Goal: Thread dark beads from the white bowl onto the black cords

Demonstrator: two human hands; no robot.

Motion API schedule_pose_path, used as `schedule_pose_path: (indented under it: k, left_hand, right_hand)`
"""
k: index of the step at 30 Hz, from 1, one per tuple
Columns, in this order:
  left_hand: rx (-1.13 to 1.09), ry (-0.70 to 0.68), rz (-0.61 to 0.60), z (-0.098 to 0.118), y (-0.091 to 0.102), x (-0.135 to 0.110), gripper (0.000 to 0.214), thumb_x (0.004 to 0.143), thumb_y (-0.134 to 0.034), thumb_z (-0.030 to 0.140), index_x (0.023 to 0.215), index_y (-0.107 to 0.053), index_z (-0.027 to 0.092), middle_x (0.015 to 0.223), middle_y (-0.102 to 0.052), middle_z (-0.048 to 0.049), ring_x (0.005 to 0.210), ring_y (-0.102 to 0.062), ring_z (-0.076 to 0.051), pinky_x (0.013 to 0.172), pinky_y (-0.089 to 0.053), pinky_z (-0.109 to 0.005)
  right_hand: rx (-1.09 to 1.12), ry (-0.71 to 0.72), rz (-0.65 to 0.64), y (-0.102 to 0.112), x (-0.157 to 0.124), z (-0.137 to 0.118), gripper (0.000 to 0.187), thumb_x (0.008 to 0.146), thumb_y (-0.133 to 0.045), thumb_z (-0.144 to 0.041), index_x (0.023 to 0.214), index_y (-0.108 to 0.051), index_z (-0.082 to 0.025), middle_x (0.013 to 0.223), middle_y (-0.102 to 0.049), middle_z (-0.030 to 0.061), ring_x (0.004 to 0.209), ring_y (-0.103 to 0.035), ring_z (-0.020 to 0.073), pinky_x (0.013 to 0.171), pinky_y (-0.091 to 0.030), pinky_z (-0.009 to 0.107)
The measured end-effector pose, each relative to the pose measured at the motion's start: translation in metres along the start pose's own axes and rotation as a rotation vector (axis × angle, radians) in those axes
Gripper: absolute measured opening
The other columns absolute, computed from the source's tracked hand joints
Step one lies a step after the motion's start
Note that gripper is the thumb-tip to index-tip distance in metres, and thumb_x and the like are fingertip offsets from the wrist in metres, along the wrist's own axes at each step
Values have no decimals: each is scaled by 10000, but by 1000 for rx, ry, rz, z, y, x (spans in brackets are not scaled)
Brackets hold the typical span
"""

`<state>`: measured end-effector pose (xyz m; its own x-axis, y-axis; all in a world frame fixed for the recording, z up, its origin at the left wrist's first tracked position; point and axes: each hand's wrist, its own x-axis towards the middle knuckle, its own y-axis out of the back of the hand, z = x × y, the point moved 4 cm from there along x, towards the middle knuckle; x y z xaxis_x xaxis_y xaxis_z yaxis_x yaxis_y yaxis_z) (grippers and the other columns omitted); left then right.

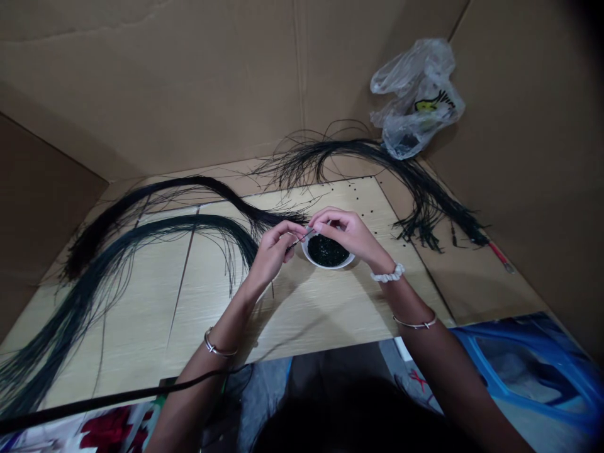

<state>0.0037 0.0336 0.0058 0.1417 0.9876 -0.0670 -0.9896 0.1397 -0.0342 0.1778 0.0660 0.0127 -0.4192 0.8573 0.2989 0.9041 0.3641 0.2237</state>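
Note:
My left hand (272, 246) pinches a thin dark strand (302, 239) at the left rim of a small white bowl (330, 267). My right hand (348, 231) reaches over the bowl from the right, its fingertips closed at the far end of that strand. Small, dark, shiny pieces that look like beads (329, 253) fill the bowl. What lies between the right fingertips is too small to make out fully. Just left of my left hand, the loose ends of a dark green strand bundle (212, 221) hang over the table.
A black strand bundle (179, 182) lies behind the green one. Another dark bundle (406, 170) curves along the back right, near a clear plastic bag (418, 100) and a red-handled tool (500, 257). Cardboard walls (212, 82) enclose the wooden table (226, 327). A black cable (141, 395) crosses lower left.

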Motion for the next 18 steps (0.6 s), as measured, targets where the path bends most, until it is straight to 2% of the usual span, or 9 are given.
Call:
schedule_pose_path:
  k: [2,5,8,13,18]
  left_hand:
    - [11,9,1,1,-1,0,213,826,-677,370,863,-698,161,815,-649,-23,486,-361,-50,448,-224,-220]
    - [61,10,12,2,-3,0,300,763,-786,438,812,-691,158,738,-636,-8,497,-358,-49,461,-215,-220]
    - [50,16,18,1,-2,0,297,738,-821,422,799,-698,158,699,-622,2,497,-342,-47,468,-211,-220]
    - [-21,21,3,-4,2,2,239,775,-794,385,825,-708,168,754,-645,-7,498,-362,-45,467,-212,-214]
    - [-79,22,20,-11,6,7,245,751,-804,384,815,-710,167,753,-650,-2,478,-367,-40,452,-189,-219]
  right_hand:
    - [-3,-6,7,0,0,2,237,911,-657,-392,862,-721,-169,1032,-703,53,1000,-637,157,944,-466,311]
    - [5,-24,2,0,0,4,244,906,-661,-402,868,-725,-170,1040,-707,50,998,-639,156,924,-462,303]
    - [23,-41,2,-1,-1,5,247,902,-668,-408,880,-734,-171,1037,-709,46,998,-640,155,896,-456,293]
    - [38,-88,34,0,-1,8,269,866,-707,-430,909,-748,-168,1014,-723,43,934,-644,145,838,-457,275]
    - [59,-151,83,0,0,14,288,825,-742,-441,899,-756,-163,961,-741,44,850,-642,138,789,-461,272]
